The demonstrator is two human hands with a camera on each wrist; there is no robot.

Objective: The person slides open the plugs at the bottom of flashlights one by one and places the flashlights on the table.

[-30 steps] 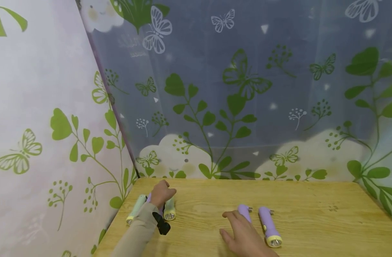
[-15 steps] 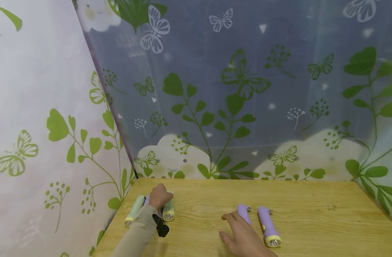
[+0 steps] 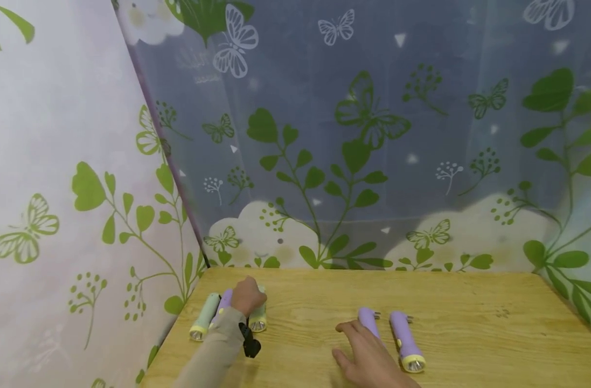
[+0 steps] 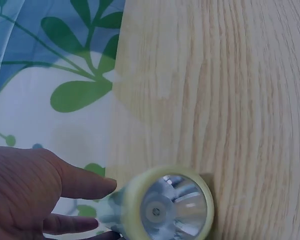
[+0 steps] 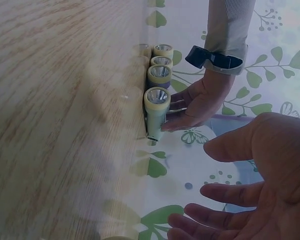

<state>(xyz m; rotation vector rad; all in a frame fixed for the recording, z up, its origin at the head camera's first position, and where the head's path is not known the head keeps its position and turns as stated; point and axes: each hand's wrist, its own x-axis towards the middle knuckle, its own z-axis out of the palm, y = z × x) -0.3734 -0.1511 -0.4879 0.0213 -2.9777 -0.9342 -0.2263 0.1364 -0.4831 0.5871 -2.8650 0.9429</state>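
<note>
The left hand (image 3: 248, 296) is at a mint flashlight (image 3: 258, 321), left on the table (image 3: 305, 307), whether gripping I cannot tell; its sleeve (image 3: 208, 353) partly hides a lilac flashlight (image 3: 224, 303) beside another mint one (image 3: 206, 315); the right hand (image 3: 368, 353), relaxed and spread, blocks part of a purple flashlight (image 3: 369, 321) near a second (image 3: 405, 342).

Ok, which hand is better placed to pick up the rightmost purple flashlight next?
Likely the right hand: it is near that purple flashlight, fingers apart, holding nothing. The left hand is across the table, at a green flashlight.
</note>
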